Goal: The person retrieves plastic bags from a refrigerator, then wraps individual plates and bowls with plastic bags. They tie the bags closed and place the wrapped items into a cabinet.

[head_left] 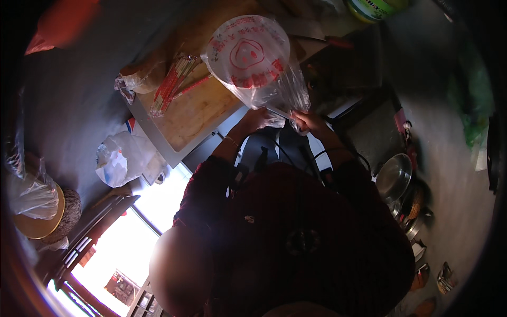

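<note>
A clear plastic bag (292, 89) with red print lies in front of me. Inside or beneath it shows a round pale piece, a plate or lid (247, 37); which of these I cannot tell. My left hand (256, 119) grips the bag's near edge, its fingers partly hidden by shadow and film. Bunched film is pinched in my right hand (305, 121), at the bag's near right corner. Left of the bag, several red-and-white chopsticks (168, 88) lie in a loose bundle on a wooden board (198, 119).
A film-wrapped brown item (148, 77) sits at the board's left edge. Below the table corner hangs a white plastic bag (119, 158). A dark-handled knife (338, 41) lies beyond the bag on the right. Metal pans (394, 178) are at the far right, and a green-labelled container (372, 8) stands at the top.
</note>
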The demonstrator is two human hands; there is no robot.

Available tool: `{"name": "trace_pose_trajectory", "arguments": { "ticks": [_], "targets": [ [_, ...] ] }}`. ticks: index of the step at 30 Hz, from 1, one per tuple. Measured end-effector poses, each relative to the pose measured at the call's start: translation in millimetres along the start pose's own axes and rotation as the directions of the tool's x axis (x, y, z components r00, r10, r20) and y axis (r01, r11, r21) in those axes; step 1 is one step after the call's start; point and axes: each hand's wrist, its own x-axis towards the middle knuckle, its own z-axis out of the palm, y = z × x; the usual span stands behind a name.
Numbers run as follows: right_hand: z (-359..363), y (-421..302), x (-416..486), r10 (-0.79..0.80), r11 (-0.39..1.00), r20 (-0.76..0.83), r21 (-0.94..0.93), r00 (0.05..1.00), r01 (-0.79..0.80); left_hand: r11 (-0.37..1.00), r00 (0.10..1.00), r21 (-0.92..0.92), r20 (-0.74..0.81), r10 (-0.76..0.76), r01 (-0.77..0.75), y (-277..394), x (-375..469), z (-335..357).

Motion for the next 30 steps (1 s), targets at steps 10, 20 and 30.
{"name": "trace_pose_trajectory", "arguments": {
  "ticks": [10,20,30],
  "targets": [
    [32,17,36,0.007,0.998,0.030,-0.059,1.000,-0.005,0.836,0.962,0.523,0.097,-0.254,0.169,50,43,-13],
    [20,33,14,-0.252,0.965,-0.255,-0.137,0.934,0.223,0.324,0.707,-0.650,0.497,-0.503,0.688,82,25,-11],
    [46,40,-11,-0.075,0.995,-0.007,-0.066,0.997,0.074,0.859,0.991,-0.498,0.009,-0.137,0.123,76,32,24]
  ]
}}
